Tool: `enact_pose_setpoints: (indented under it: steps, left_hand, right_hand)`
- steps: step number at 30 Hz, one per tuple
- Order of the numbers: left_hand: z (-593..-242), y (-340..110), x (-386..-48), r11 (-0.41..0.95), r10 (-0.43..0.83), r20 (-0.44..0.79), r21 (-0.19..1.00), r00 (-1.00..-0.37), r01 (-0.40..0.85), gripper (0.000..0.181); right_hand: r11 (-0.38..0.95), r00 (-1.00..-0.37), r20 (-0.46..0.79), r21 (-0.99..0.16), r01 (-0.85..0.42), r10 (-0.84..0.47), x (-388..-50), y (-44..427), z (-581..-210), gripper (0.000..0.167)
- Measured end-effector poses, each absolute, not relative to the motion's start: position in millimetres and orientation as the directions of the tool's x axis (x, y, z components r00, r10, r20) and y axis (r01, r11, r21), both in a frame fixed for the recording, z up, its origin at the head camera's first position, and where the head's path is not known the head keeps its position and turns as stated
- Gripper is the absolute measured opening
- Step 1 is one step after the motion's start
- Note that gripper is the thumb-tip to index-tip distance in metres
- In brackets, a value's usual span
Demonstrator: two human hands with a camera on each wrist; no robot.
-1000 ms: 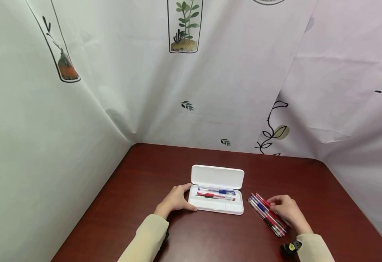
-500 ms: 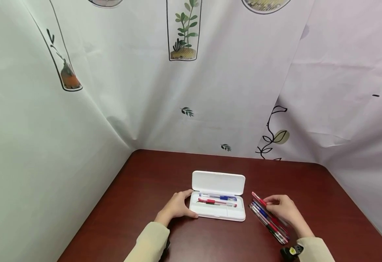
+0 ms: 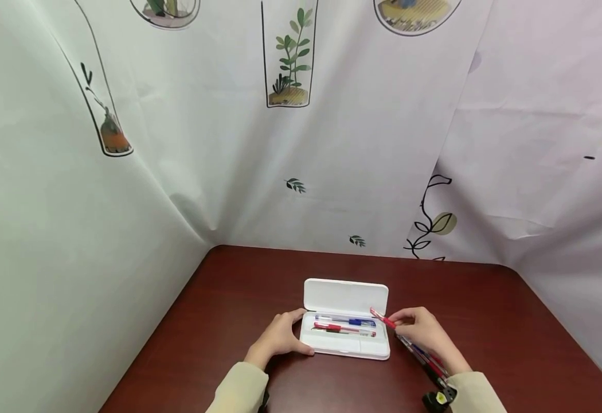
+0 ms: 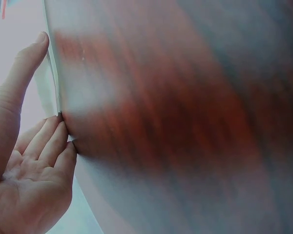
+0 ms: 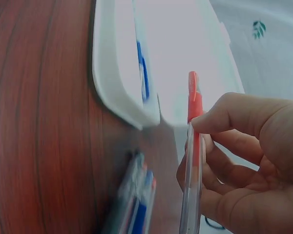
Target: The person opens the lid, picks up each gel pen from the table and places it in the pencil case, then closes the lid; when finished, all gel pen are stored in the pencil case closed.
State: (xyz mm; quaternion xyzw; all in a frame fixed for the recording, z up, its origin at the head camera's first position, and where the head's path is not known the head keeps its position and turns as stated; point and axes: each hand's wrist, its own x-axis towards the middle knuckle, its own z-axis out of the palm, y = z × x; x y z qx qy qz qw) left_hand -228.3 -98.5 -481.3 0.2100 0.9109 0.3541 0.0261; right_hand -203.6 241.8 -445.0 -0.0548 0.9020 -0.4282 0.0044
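Note:
A white pencil case lies with its lid raised. Inside are a blue gel pen and a red gel pen, side by side. My left hand holds the case's left end, thumb at the near edge and fingers at the far edge; the left wrist view shows the hand against its side. My right hand pinches another red gel pen between thumb and fingers, above the case's right end. Several more pens lie under that hand, partly hidden.
The dark red-brown table carries everything. A printed white cloth hangs behind it and along the sides. A black device is strapped at my right wrist.
My right hand has lifted a red gel pen off the pile and carried it left to the case's right end. The left hand stays on the case. The head view has tilted up slightly.

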Motion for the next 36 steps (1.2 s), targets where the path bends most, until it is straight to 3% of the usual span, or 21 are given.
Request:
enact_pose_setpoints:
  steps: [13,36]
  left_hand:
    - [-485.2,-100.7,-224.7,0.645,0.398,0.111,0.673,-0.911,0.364,0.083]
    - [-481.0,-98.6,-226.5,0.625,0.407,0.139,0.679,-0.903,0.386,0.083]
  right_hand:
    - [0.584,-0.952,0.108,-0.768,-0.263,-0.286,-215.6,197.4,-456.0,0.015]
    - [0.523,-0.893,0.184,-0.755,-0.395,-0.410,-232.0,161.5,-467.0,0.018]
